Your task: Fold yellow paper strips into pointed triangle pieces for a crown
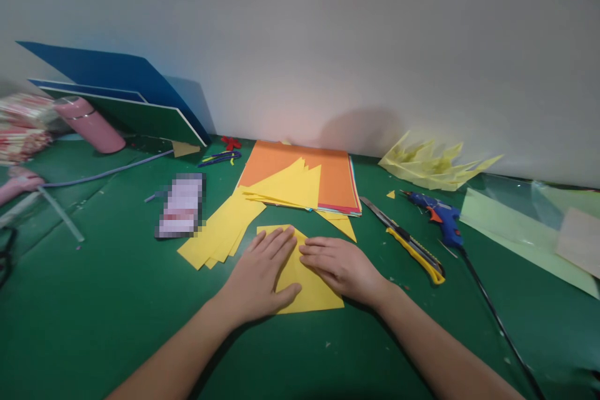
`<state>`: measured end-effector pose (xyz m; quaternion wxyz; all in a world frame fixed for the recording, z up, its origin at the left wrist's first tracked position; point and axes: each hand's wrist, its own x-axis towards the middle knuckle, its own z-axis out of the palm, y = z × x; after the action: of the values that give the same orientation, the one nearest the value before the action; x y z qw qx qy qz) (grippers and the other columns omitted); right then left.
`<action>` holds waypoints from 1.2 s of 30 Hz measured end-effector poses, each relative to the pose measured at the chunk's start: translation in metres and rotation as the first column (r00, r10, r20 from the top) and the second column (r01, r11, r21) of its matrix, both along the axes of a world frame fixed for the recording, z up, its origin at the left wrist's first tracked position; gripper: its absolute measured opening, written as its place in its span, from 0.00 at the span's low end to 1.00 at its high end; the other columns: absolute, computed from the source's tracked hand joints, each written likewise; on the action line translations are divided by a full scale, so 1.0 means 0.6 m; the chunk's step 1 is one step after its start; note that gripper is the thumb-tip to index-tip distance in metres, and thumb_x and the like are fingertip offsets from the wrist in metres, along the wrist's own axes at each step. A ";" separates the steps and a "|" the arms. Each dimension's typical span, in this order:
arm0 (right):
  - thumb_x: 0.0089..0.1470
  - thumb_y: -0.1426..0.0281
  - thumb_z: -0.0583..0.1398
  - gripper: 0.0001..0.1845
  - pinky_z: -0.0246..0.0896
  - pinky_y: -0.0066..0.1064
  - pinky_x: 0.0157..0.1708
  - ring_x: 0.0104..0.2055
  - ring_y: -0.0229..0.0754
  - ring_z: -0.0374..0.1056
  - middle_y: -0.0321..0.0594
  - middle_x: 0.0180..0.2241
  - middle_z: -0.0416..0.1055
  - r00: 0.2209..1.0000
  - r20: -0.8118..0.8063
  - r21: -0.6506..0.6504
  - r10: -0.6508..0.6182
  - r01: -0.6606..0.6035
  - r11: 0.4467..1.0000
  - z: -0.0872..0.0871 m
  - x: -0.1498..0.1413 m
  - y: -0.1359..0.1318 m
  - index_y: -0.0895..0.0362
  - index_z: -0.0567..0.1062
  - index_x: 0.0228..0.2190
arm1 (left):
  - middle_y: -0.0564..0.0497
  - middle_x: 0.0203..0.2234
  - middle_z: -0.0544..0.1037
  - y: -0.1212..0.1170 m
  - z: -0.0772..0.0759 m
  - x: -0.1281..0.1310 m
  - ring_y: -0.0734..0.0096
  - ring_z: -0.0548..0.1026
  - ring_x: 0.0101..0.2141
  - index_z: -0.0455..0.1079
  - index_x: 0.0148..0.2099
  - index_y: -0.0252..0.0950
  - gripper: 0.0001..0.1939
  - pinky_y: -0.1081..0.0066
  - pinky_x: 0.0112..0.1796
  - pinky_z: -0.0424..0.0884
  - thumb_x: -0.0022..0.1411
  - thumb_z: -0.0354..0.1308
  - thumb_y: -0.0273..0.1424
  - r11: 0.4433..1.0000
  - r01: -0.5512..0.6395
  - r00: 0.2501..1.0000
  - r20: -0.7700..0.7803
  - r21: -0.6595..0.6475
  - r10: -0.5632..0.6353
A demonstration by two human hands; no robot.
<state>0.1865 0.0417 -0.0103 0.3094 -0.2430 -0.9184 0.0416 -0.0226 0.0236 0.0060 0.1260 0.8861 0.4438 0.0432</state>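
A sheet of yellow paper (307, 290) lies on the green table in front of me, under both palms. My left hand (262, 272) rests flat on its left part, fingers stretched out and thumb apart. On the right part, my right hand (347, 265) lies with its fingers extended over the paper. Parts of the sheet are hidden beneath the hands. Just beyond, yellow paper strips (220, 231) are fanned out to the left. Pointed yellow paper pieces (295, 187) lie on a stack of coloured paper with an orange sheet (335, 169) on top.
Right of my hands lie a yellow utility knife (412, 250) with its blade out and a blue glue gun (440, 215) with a cord. A folded pale-yellow paper piece (431, 165) stands by the wall. Leftward are a blurred-out phone-like object (182, 206), a pink bottle (91, 125) and boards (122, 112).
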 end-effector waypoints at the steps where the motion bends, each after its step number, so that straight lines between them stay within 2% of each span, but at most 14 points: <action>1: 0.62 0.74 0.50 0.15 0.69 0.35 0.46 0.42 0.42 0.74 0.44 0.40 0.78 1.000 0.005 0.000 0.002 -0.002 1.000 0.000 0.000 0.000 0.59 0.77 0.36 | 0.45 0.64 0.52 0.000 0.000 0.000 0.57 0.52 0.63 0.52 0.65 0.33 0.35 0.54 0.62 0.46 0.60 0.49 0.45 1.000 0.000 1.000 0.002 0.000 0.000; 8: 0.62 0.73 0.51 0.14 0.71 0.37 0.42 0.44 0.45 0.73 0.43 0.41 0.77 0.999 0.039 0.004 -0.014 0.013 1.000 0.001 0.005 -0.003 0.57 0.78 0.37 | 0.44 0.64 0.52 0.000 0.001 0.000 0.55 0.52 0.63 0.52 0.64 0.33 0.34 0.52 0.61 0.47 0.60 0.51 0.43 1.000 0.006 0.999 0.040 0.011 -0.007; 14: 0.62 0.73 0.51 0.15 0.69 0.37 0.47 0.46 0.44 0.72 0.42 0.42 0.77 0.999 0.052 -0.022 -0.012 0.013 1.000 -0.003 0.004 -0.006 0.57 0.77 0.37 | 0.43 0.63 0.56 0.000 0.000 0.001 0.54 0.54 0.62 0.56 0.63 0.33 0.33 0.52 0.61 0.48 0.59 0.53 0.43 1.000 -0.003 0.997 0.080 0.007 0.002; 22: 0.61 0.74 0.51 0.15 0.68 0.37 0.48 0.47 0.44 0.72 0.43 0.44 0.76 0.995 0.094 -0.031 -0.018 0.021 0.999 -0.006 0.005 -0.008 0.57 0.77 0.39 | 0.43 0.63 0.54 0.000 0.000 0.000 0.56 0.52 0.63 0.54 0.64 0.32 0.34 0.53 0.61 0.46 0.59 0.51 0.43 1.000 -0.005 0.999 0.039 -0.014 0.005; 36: 0.59 0.75 0.52 0.13 0.68 0.39 0.49 0.47 0.46 0.72 0.45 0.44 0.76 0.992 0.122 -0.009 -0.019 0.021 1.000 -0.015 0.002 -0.010 0.59 0.76 0.40 | 0.44 0.63 0.55 0.000 -0.001 0.001 0.56 0.54 0.62 0.54 0.64 0.35 0.33 0.53 0.61 0.48 0.59 0.52 0.42 1.000 -0.007 0.997 0.075 0.003 0.007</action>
<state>0.1878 0.0359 -0.0191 0.2520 -0.2559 -0.9329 0.0284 -0.0221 0.0235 0.0055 0.1408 0.8825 0.4419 0.0777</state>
